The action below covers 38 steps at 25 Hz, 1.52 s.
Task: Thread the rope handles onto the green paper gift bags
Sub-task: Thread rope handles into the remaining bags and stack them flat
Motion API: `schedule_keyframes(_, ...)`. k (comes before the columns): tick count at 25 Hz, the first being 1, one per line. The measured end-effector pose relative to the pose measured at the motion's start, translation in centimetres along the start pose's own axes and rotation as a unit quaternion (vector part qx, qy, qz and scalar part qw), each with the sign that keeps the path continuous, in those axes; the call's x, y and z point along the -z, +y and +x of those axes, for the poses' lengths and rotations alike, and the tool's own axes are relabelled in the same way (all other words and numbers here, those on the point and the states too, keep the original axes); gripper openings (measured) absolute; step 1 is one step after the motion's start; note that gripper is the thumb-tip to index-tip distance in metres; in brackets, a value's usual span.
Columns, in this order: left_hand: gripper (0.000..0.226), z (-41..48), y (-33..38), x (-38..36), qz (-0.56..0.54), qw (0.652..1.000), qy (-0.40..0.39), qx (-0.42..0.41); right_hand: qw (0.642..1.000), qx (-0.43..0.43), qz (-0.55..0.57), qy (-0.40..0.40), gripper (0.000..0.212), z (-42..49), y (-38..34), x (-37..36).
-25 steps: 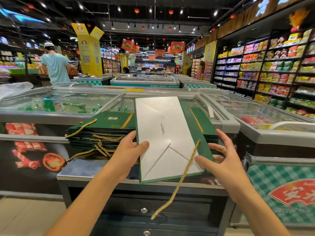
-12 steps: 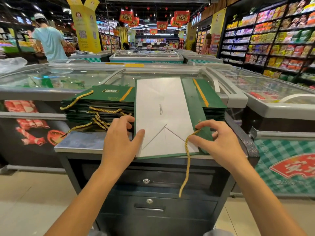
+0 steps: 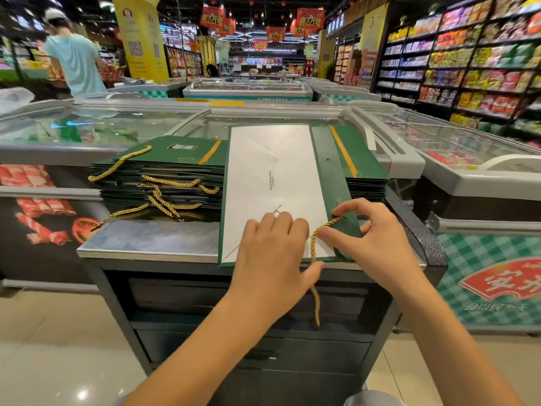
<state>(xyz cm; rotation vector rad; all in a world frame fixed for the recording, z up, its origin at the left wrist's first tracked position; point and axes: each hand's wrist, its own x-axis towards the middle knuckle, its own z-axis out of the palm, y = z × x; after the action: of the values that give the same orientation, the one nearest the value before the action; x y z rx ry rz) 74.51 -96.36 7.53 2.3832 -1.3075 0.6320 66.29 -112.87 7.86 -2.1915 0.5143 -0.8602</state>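
A flattened green gift bag (image 3: 275,177) lies with its white underside up on a metal counter (image 3: 146,244). My right hand (image 3: 369,238) pinches a gold rope handle (image 3: 313,250) at a hole in the bag's green side strip. The rope loops down and hangs over the counter's front edge. My left hand (image 3: 272,259) rests on the bag's near end, fingers curled, thumb beside the rope. A pile of green bags with gold ropes (image 3: 164,180) stands to the left. Another pile of bags (image 3: 366,177) lies under the right side of the flat bag.
Glass-topped freezer chests (image 3: 87,124) stand behind and to the right of the counter. Shelves of packaged goods (image 3: 468,60) line the right aisle. A person in a light blue shirt (image 3: 76,60) stands far left. Drawers (image 3: 263,353) are below the counter top.
My left hand has slid right from the bag's left edge onto its near end. My right hand has brought the rope's end up to the hole in the green strip. The view has tilted down.
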Motion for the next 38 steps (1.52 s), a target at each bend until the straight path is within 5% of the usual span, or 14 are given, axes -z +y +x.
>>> schedule_keyframes(3, 0.008, 0.5, -0.1, 0.7, -0.161, 0.986, -0.052, 0.007, 1.000, 0.004, -0.006, -0.005, 0.033, 0.1, 0.1, 0.0)
schedule_keyframes(8, 0.008, 1.6, -2.1, 3.3, -0.384, 0.911, -0.089, 0.125, 1.000, -0.004, -0.008, -0.008, 0.033, 0.1, 0.2, 0.2)
schedule_keyframes(15, 0.009, 2.2, -7.3, 4.8, -0.681, 0.663, -0.158, 0.270, 1.000, -0.009, 0.001, -0.020, 0.033, 0.1, 0.1, 0.3)
schedule_keyframes(21, 0.040, 0.7, -10.8, 4.4, -0.849, 0.437, -0.182, 0.233, 1.000, -0.005, 0.004, -0.021, 0.033, 0.1, 0.2, 0.2)
schedule_keyframes(23, 0.033, 0.4, -11.5, 4.4, -0.877, 0.399, -0.175, 0.203, 1.000, -0.005, 0.006, -0.019, 0.033, 0.1, 0.2, 0.2)
schedule_keyframes(32, 0.056, 0.3, -12.2, 4.8, -0.859, 0.464, -0.041, 0.211, 1.000, -0.001, 0.006, -0.019, 0.031, 0.0, 0.1, 0.2)
schedule_keyframes(35, 0.034, 0.7, -11.0, 4.9, -0.817, 0.540, -0.021, 0.200, 1.000, -0.001, 0.016, -0.020, 0.032, 0.0, 0.3, 0.2)
schedule_keyframes(38, 0.022, 1.4, -9.7, 4.7, -0.718, 0.661, 0.014, 0.216, 0.999, 0.000, 0.029, -0.023, 0.032, 0.1, 0.4, 0.0)
